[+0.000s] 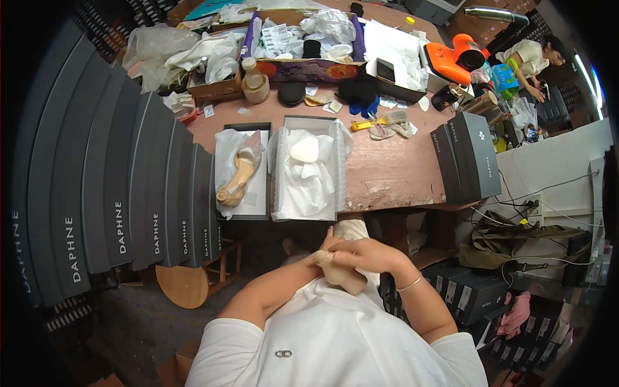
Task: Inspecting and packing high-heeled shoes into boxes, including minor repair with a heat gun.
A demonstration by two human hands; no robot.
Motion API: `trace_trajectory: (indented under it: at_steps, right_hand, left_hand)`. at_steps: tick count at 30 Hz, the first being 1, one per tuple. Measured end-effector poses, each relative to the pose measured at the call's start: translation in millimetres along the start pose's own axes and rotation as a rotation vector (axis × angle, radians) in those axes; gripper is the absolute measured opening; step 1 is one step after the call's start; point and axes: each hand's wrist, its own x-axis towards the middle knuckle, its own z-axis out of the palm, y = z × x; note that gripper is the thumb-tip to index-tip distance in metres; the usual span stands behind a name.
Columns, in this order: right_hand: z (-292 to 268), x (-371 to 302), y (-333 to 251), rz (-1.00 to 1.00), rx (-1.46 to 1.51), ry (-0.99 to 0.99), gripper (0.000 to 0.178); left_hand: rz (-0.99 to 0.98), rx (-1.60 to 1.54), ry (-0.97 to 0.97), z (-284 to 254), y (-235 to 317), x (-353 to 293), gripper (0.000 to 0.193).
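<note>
Here we hold a beige shoe (340, 274) close against our chest, below the near edge of the worktop (393, 171). Our left hand (324, 253) has its grip closed on the shoe's upper end, fingers wrapped round it. Our right hand (369, 253) lies over the same shoe from the other side, its grip likewise closed on it, a thin bracelet (409, 284) on that wrist. On the worktop just ahead, an open shoe box (308, 169) lined with white tissue paper stands beside a box lid (244, 171) carrying a second beige shoe (240, 175) on more paper. A tall stack of grey shoe boxes (116, 193) fans along the left. Two dark boxes (467, 158) stand on end at the worktop's right. Another person (532, 59) leans over at the far right.
</note>
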Motion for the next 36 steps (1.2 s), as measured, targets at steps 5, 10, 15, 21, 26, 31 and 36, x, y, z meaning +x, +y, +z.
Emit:
trace_trajectory:
  at_steps: [5, 10, 15, 21, 26, 31, 36]
  right_hand:
    - [14.7, 22.7, 119.8, 0.190, -0.519, 0.205, 0.031]
    - [25.9, 11.3, 93.6, 0.150, -0.341, 0.259, 0.023]
    - [31.2, 14.5, 99.8, 0.164, -0.574, 0.149, 0.027]
    - [32.2, 19.1, 117.5, 0.240, -0.633, -0.020, 0.039]
    - [16.0, 49.5, 123.2, 0.231, -0.691, -0.383, 0.051]
    - [15.8, 69.9, 108.7, 0.113, -0.918, -0.567, 0.044]
    - [21.0, 77.9, 121.4, 0.443, -0.713, -0.412, 0.043]
  left_hand:
    - [-0.039, 0.451, -0.483, 7.8, 21.3, 34.6, 0.027]
    - [-0.245, 0.260, -0.291, 7.7, 8.7, 8.2, 0.032]
    - [-0.317, 0.188, -0.348, -11.5, 11.8, -0.6, 0.054]
    - [-0.324, 0.155, -0.318, -8.8, 1.0, 2.5, 0.055]
    - [-0.376, -0.104, -0.432, 4.3, -22.9, 1.2, 0.067]
    - [-0.502, -0.122, -0.478, -15.3, -10.1, -6.3, 0.074]
    - [-0.529, -0.076, -0.436, -13.1, -6.3, -7.2, 0.070]
